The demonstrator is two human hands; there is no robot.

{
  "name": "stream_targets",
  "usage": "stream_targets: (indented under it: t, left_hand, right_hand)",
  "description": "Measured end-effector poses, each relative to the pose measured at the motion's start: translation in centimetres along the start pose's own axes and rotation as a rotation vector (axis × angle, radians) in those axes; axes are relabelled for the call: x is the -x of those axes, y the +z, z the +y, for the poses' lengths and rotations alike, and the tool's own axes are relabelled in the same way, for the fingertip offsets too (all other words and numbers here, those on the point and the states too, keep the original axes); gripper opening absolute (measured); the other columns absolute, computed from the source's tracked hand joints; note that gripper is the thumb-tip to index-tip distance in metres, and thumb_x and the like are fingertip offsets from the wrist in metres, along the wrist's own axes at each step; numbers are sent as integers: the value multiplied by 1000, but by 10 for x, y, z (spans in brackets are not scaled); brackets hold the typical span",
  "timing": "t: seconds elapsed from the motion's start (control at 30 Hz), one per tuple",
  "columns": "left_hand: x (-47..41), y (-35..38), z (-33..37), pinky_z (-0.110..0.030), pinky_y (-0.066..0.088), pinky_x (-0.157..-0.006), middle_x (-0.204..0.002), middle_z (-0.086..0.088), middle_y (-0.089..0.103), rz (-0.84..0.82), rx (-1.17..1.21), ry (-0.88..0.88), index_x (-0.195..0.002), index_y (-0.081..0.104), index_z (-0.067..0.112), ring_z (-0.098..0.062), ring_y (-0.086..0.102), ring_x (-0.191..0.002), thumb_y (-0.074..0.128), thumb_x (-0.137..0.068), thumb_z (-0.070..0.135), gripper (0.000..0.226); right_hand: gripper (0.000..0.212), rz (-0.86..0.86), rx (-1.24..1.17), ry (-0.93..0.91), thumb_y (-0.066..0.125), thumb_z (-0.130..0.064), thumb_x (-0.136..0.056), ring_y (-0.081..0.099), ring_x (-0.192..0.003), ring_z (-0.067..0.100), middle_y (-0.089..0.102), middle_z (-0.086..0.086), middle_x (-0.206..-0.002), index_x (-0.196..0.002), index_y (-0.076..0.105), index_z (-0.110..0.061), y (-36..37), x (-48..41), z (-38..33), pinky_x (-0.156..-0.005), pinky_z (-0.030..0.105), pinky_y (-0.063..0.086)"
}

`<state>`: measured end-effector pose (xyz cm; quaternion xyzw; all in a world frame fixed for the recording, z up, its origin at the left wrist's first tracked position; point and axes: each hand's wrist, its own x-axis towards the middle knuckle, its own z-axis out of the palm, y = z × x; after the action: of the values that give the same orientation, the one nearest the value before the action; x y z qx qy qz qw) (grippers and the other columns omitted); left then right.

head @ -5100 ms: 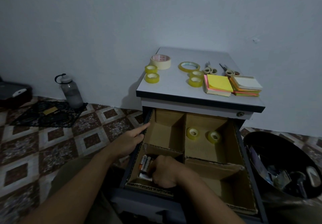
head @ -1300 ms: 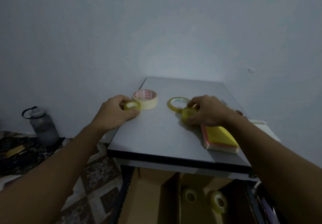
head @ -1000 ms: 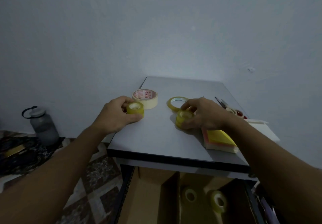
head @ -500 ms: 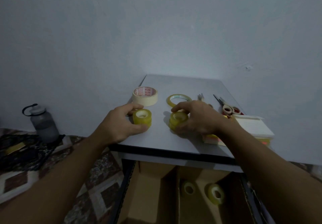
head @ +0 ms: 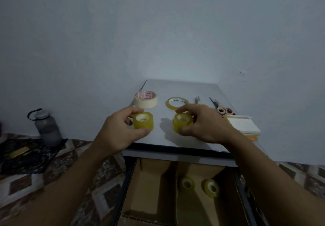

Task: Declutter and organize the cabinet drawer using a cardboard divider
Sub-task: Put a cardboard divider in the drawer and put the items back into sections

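Red print ringed the core of the cream masking-tape roll (head: 145, 99), too small for me to read. Since half a second earlier both hands had drawn toward the front edge of the grey cabinet top (head: 184, 88). The left hand (head: 119, 130) clasped one stack of yellow tape rolls (head: 143, 122) and the right hand (head: 202, 123) a second yellow tape stack (head: 182, 122), above the open drawer's brown cardboard divider (head: 176, 190).

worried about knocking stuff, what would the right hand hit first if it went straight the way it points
The right hand, gripping yellow tape, would probably meet the thin tape ring just past its fingertips; depth is unclear.
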<state>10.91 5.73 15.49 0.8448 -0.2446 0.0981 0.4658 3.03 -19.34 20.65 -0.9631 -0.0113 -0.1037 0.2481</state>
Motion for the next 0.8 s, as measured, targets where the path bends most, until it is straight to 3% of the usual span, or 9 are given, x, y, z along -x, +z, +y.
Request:
stream_targets:
  t: [0.1,0.3,0.4,0.57,0.8]
  left_hand:
    - [20,5,16,-27,55,-79,-97,14,68,-40,51,15,-118,65,35,-8,63,-88,77,-54,60,70]
    - [62,29,35,-17,54,-77,-101,17,69,-137,107,36,-118,63,35,1,64,-95,89,-70,30,54]
    - [78,42,38,-15,53,-78,-103,17,69,-187,142,27,-117,63,35,2,64,-97,88,-71,28,53]
    - [100,71,42,-11,50,-74,-101,16,68,-262,175,2,-114,61,39,5,63,-94,88,-71,26,53]
    - [109,107,43,-7,49,-71,-105,19,64,-340,129,-40,-118,57,39,13,58,-96,85,-75,30,52]
  right_hand:
    - [55,38,-75,13,82,-38,-71,61,-94,8,62,-8,-111,-123,61,-39,-6,28,0,-80,25,51]
    - [59,8,-84,48,84,-38,-69,62,-92,2,64,-16,-107,-123,60,-42,-4,83,16,-78,25,56]
    - [58,-43,-129,109,84,-33,-71,63,-92,3,64,-16,-109,-123,59,-43,-2,110,29,-76,23,56]
    - [58,-81,-182,233,82,-31,-73,66,-92,6,65,-13,-108,-123,57,-43,10,141,49,-78,30,60]
    - [59,-42,-199,326,80,-27,-76,63,-94,6,61,-12,-112,-129,55,-36,37,156,71,-82,29,59]
